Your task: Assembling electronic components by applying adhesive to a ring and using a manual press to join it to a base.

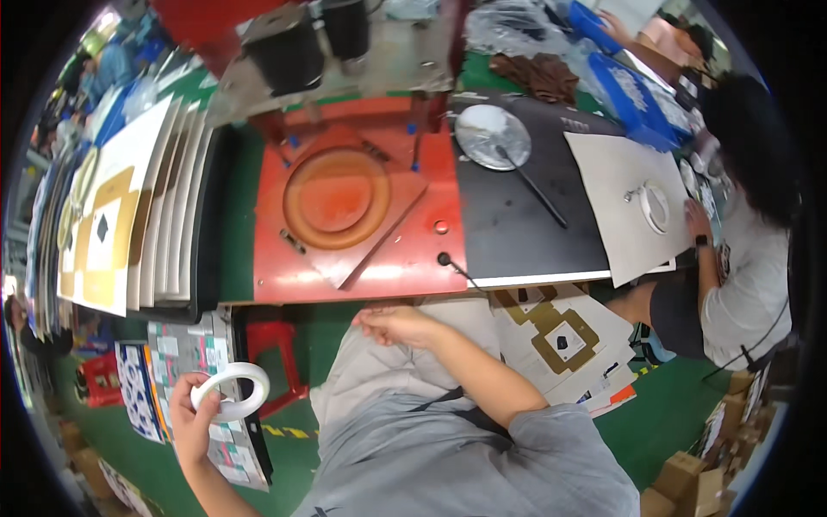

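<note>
My left hand (191, 422) is closed on the rim of a thick white ring (230, 392), held off to the left below the table edge. The frame does not show whether the ring is a tape roll or a moulded part. Over my lap, my right hand (398, 326) has its fingers drawn together; anything between them is too small to make out. In front of me is a red machine bed (276, 215). On it a tilted red plate (388, 222) carries a round orange-brown ring-shaped mould (297, 202).
Stacked printed card sheets (155, 250) stand at the left. A round metal disc (493, 138) and a black rod (544, 200) lie on the dark tabletop. A co-worker (741, 250) sits right, beside a white sheet (603, 189) bearing another white ring (655, 209). A red stool (284, 366) is below.
</note>
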{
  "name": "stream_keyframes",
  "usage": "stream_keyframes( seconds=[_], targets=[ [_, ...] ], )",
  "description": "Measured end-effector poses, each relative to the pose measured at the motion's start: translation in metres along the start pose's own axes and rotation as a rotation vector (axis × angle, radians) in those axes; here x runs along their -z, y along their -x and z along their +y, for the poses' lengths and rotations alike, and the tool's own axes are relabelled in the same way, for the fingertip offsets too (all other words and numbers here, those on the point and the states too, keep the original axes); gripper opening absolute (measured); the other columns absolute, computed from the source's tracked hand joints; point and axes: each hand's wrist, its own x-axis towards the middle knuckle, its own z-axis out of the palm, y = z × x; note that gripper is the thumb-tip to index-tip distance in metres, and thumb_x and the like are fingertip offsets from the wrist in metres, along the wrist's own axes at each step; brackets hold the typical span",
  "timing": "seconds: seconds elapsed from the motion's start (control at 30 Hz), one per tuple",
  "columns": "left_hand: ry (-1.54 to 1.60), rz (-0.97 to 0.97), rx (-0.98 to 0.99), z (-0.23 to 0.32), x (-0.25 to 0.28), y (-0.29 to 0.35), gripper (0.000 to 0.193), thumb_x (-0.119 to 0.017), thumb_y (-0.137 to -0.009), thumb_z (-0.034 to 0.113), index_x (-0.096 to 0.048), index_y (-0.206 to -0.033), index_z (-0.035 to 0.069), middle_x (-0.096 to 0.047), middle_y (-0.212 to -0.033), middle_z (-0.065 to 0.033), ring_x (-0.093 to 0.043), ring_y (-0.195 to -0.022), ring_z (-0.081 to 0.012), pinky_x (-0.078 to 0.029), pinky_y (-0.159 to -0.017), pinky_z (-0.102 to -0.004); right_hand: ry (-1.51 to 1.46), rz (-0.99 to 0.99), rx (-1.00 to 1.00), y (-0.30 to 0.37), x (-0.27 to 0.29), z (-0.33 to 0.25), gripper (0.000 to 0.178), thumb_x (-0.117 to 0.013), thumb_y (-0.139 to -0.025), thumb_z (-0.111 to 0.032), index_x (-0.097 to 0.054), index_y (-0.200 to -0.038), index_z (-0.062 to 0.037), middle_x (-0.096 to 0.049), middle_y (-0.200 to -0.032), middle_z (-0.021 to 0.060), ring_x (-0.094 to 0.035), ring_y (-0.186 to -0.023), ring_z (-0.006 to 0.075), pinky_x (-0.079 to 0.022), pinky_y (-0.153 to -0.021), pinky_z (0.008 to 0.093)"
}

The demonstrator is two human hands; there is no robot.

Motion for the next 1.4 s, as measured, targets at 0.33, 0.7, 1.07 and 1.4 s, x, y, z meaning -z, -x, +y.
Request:
stream_keyframes(
  seconds=[0.33, 0.7, 1.07, 1.4],
  targets=[
    [-0.630, 0.073, -1.208, 0.153, -0.130, -0.080, 0.045, -0.066, -0.075, -0.010, -0.075, -0.116, 0.005, -0.068, -0.125, -0.0161, -0.062, -0.122, -0.0383, -0.048, -0.105, -0.0461, -0.057, -0.049, 0.065, -0.001, 0.006, 0.009, 0.031, -0.057, -0.108, -0.033, -0.069, -0.123, -0.0080, -0.062, -0.092, -0.0038, -0.053, -0.071, 0.0060, -0.045, -0.064, 0.0230],
    [-0.593, 0.071, -0.937, 0.127, -0.172, -0.122, 0.044, -0.060, -0.093, 0.006, -0.065, -0.136, 0.006, -0.059, -0.141, -0.0256, -0.054, -0.132, -0.0436, -0.042, -0.114, -0.0474, -0.076, -0.026, 0.019, 0.002, 0.010, -0.006, 0.028, -0.057, -0.109, -0.030, -0.068, -0.118, -0.0051, -0.063, -0.087, 0.0014, -0.055, -0.064, 0.0096, -0.043, -0.057, 0.0247],
    [-0.754, 0.041, -1.004, 0.104, -0.206, -0.113, 0.055, -0.071, -0.094, 0.029, -0.058, -0.144, 0.010, -0.041, -0.154, -0.0323, -0.036, -0.145, -0.0526, -0.028, -0.122, -0.0589, -0.095, 0.065, -0.092, 0.004, 0.013, 0.001, 0.030, -0.055, -0.109, -0.031, -0.066, -0.106, -0.0033, -0.064, -0.087, 0.0040, -0.056, -0.067, 0.0137, -0.042, -0.058, 0.0287],
    [-0.552, 0.724, -1.130, 0.168, -0.005, -0.111, 0.024, -0.071, -0.095, 0.006, -0.070, -0.118, 0.000, -0.075, -0.113, -0.0116, -0.071, -0.105, -0.0185, -0.056, -0.090, -0.0317, -0.050, 0.075, 0.000, 0.007, 0.000, -0.017, 0.027, -0.054, -0.110, -0.024, -0.064, -0.119, -0.0017, -0.063, -0.089, 0.0040, -0.055, -0.063, 0.0119, -0.041, -0.055, 0.0257]
  ],
)
